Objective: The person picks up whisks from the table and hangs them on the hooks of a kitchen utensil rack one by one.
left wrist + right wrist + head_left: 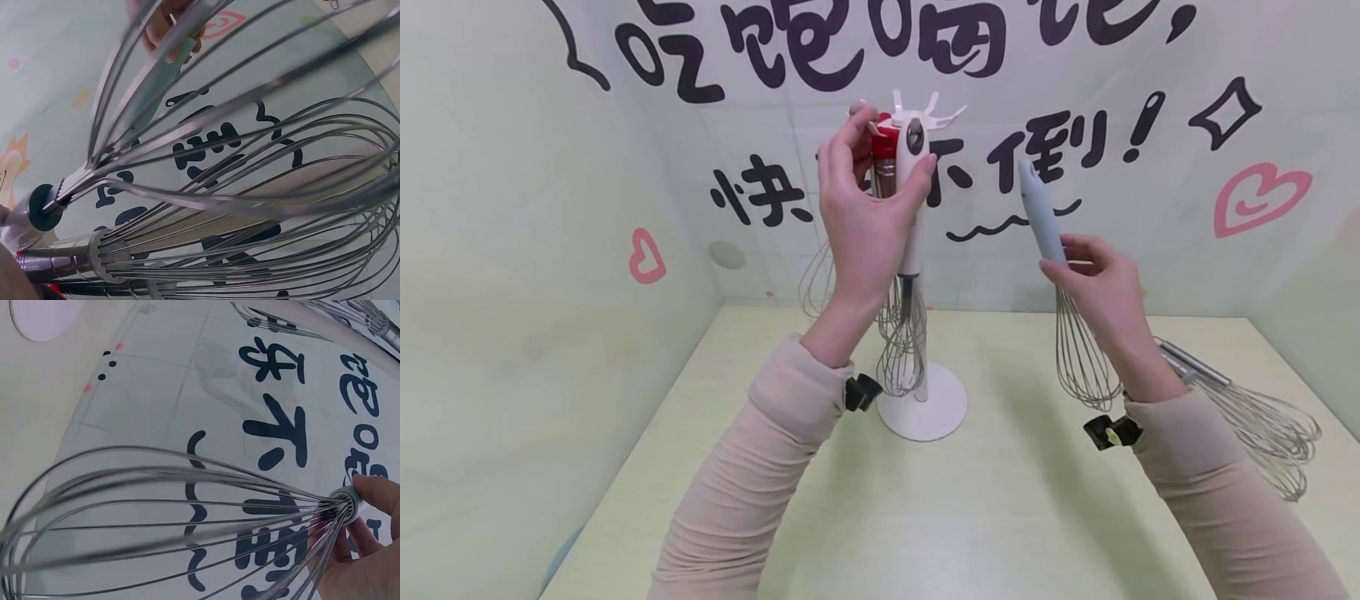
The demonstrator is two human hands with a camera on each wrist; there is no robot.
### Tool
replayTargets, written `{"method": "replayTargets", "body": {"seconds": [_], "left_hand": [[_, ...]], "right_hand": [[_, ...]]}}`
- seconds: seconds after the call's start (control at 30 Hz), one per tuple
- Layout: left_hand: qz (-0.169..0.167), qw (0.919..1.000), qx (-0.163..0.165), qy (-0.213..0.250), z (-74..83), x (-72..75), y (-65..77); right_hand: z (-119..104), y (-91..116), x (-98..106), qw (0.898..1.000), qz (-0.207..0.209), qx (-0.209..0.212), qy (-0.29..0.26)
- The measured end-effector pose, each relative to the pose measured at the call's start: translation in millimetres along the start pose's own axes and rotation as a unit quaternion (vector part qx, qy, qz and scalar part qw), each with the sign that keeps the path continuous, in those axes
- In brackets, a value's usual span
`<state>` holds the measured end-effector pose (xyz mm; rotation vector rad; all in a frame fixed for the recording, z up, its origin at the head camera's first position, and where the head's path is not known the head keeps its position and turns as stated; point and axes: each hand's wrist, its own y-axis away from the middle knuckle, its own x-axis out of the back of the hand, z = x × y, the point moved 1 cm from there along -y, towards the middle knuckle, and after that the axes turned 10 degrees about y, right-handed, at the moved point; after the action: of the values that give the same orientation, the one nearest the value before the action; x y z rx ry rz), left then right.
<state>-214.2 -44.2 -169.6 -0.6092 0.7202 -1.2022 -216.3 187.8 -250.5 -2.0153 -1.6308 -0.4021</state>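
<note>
Near the top of a white stand (946, 417) with radiating hooks, my left hand (865, 225) curls its fingers and thumb around the handle of a white-handled whisk (911, 242). That whisk hangs upright, its wires pointing down beside the pole. Right behind the fingers are whisks with red-topped metal handles (885, 146). To the right, my right hand (1105, 292) pinches a blue-handled whisk (1040, 208) low on its handle, wires down and above the table. In the right wrist view its wire loops (187, 531) stretch leftward from the fingers.
More metal whisks (1255, 417) lie at the table's right side, partly behind the right forearm. The pale table (880, 517) meets a back wall (992, 275) with black lettering and pink hearts. Side walls stand left and right.
</note>
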Motion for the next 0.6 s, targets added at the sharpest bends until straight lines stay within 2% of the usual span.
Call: {"method": "replayTargets", "body": {"seconds": [0.4, 0.6], "left_hand": [[-0.001, 1.0, -0.002, 0.008, -1.9, -0.2, -0.2], [-0.001, 1.0, -0.005, 0.005, -2.2, 0.5, -0.6]], "right_hand": [[-36.0, 14.0, -0.8, 0.998, 0.027, 0.041, -0.046], [-49.1, 20.1, -2.4, 0.993, 0.036, 0.07, -0.092]]}}
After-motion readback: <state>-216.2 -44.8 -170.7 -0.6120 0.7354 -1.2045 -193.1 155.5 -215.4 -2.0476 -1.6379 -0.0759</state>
